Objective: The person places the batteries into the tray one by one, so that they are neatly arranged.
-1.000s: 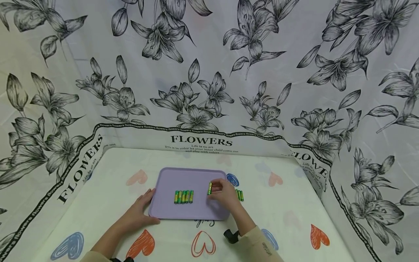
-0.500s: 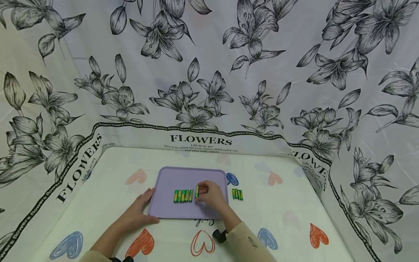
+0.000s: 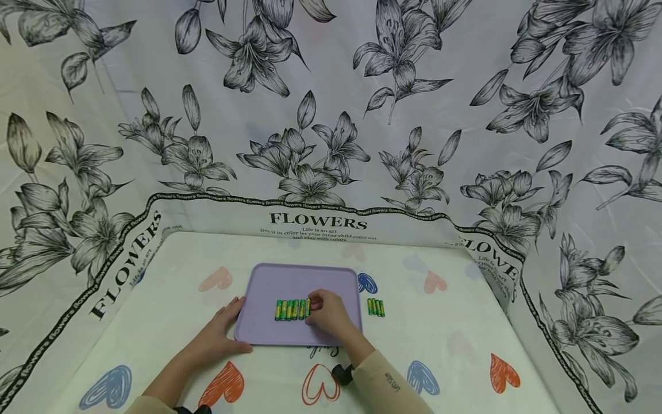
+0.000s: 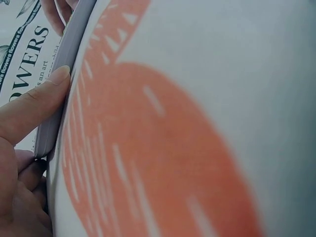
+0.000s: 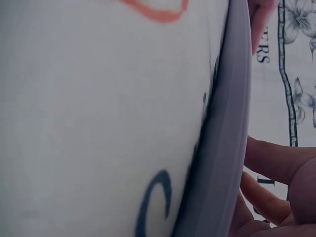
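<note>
A purple tray lies on the table with a row of green and yellow batteries standing side by side across its middle. My left hand holds the tray's near left corner, thumb along the front edge and fingers at the left side. In the left wrist view the thumb presses the tray wall. My right hand pinches one battery at the right end of the row, close beside its neighbour. In the right wrist view the tray wall hides that battery.
Several more batteries lie in a small group on the heart-print tablecloth, right of the tray. A flower-print curtain hangs behind the table and along both sides.
My right hand has carried the battery leftward over the tray to the right end of the row. The left hand and tray have stayed put.
</note>
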Action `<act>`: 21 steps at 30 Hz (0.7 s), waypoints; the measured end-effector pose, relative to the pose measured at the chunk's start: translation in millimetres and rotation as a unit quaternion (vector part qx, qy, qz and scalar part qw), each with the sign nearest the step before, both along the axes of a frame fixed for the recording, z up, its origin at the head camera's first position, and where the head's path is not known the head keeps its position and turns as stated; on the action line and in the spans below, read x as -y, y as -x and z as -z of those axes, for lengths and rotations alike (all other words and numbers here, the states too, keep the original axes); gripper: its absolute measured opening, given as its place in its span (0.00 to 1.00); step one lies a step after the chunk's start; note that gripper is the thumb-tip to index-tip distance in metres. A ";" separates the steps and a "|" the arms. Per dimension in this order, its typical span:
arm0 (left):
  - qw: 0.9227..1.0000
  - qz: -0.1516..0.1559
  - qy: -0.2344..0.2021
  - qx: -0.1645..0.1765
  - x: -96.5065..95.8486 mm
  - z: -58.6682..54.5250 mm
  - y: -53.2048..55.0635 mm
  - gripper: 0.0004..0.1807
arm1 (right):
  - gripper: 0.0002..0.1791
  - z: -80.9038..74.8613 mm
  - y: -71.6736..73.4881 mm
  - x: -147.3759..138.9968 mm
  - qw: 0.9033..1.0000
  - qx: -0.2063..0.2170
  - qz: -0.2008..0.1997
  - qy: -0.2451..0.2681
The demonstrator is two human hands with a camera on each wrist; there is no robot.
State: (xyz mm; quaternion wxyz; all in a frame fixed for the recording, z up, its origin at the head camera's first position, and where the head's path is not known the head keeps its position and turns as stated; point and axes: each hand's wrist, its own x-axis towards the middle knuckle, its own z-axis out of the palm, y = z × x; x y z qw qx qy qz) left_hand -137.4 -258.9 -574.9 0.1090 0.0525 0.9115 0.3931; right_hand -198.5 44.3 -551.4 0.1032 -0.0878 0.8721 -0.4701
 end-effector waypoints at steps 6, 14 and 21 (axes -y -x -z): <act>1.000 0.002 0.002 0.000 -0.5 -2.6 -0.8 0.68 | 0.30 -1.1 -0.8 2.7 1.000 0.005 -0.002 -0.005; 1.000 0.007 -0.001 -0.009 0.0 -3.6 -1.2 0.68 | 0.30 1.0 -1.4 0.6 1.000 0.000 -0.012 -0.002; 1.000 0.010 -0.003 -0.011 0.6 -3.6 -0.9 0.68 | 0.30 -6.0 -3.4 -4.2 1.000 -0.016 -0.009 -0.008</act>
